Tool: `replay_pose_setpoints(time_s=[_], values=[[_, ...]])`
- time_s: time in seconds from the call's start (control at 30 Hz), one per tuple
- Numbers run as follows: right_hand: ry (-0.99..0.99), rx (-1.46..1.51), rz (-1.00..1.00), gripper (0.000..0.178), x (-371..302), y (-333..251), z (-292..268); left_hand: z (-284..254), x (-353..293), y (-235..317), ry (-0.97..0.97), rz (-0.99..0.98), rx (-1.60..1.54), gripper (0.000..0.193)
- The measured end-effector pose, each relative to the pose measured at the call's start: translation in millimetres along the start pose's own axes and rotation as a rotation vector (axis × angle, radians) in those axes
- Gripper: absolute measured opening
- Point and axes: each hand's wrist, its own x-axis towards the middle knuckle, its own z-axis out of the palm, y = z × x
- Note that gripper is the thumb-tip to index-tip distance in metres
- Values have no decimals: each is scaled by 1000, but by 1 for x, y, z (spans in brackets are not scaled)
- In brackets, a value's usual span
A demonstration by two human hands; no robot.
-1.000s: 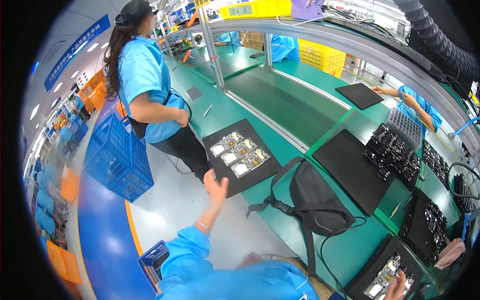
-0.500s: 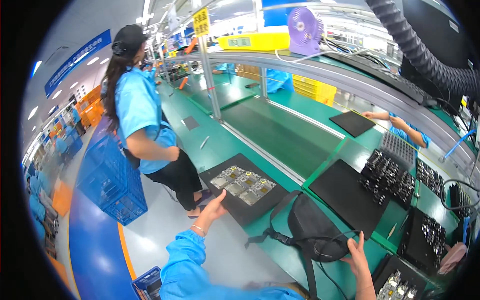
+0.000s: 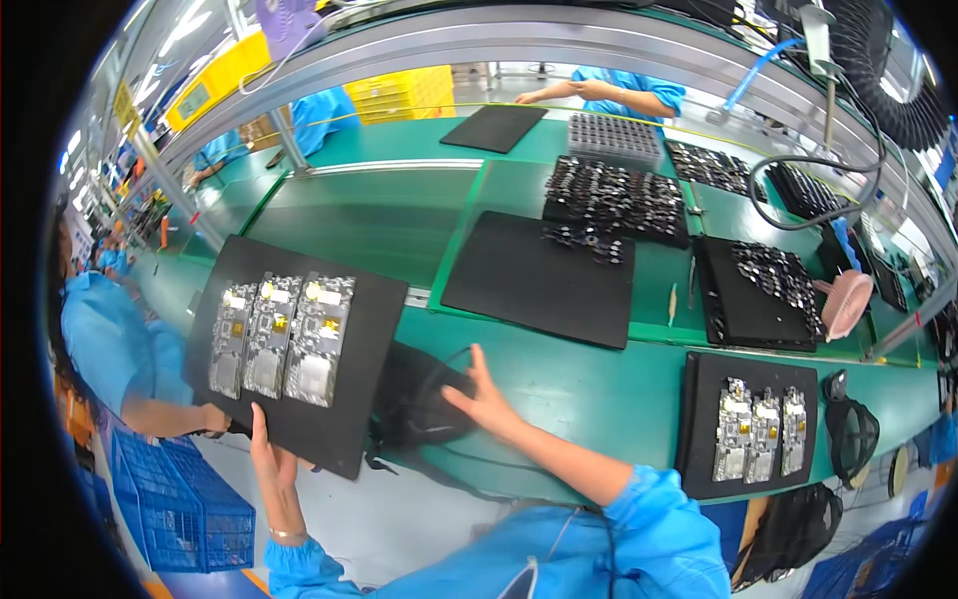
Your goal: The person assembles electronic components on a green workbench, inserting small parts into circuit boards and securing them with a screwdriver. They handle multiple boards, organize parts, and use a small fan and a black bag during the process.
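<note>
My left hand [image 3: 271, 464] grips the lower edge of a black foam board [image 3: 334, 434], which tilts up over the bench's front edge. Three bare circuit boards [image 3: 267, 339] lie side by side on it. My right hand [image 3: 489, 399] is open, fingers spread, beside a blurred black bag [image 3: 424, 399]. The foam board partly hides that bag, and whether my fingertips touch it is unclear. At the left, a co-worker's hand [image 3: 213, 419] is close to the foam board's lower left edge; what it holds is unclear.
Ahead on the green bench [image 3: 544, 374] lies another black board [image 3: 539, 285]. Trays of small dark parts [image 3: 614, 195] stand beyond it. A second foam board [image 3: 699, 479] with circuit boards rests at the right. Blue crates [image 3: 180, 504] stand on the floor at lower left.
My view has turned right. The foam board now tilts up closer to me. My right hand has come away from the bag's near end; the bag has shifted left, partly behind the board.
</note>
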Motion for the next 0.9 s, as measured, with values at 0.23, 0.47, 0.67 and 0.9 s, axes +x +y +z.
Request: replay_pose_setpoints(time_s=[0.23,0.47,0.67,0.9], values=[[288,799,294,41,-58,23,-65,111,-73,-95,-189,-237,-35,39],[630,692,121,64,-195,-53,-154,129,-129,-255,-500,-479,750,37],[678,717,247,54,-217,-11,-184,153,-155,-280,-355,-743,374,26],[718,769,205,51,-249,-7,-181,143,-143,-248,-969,-122,951,43]])
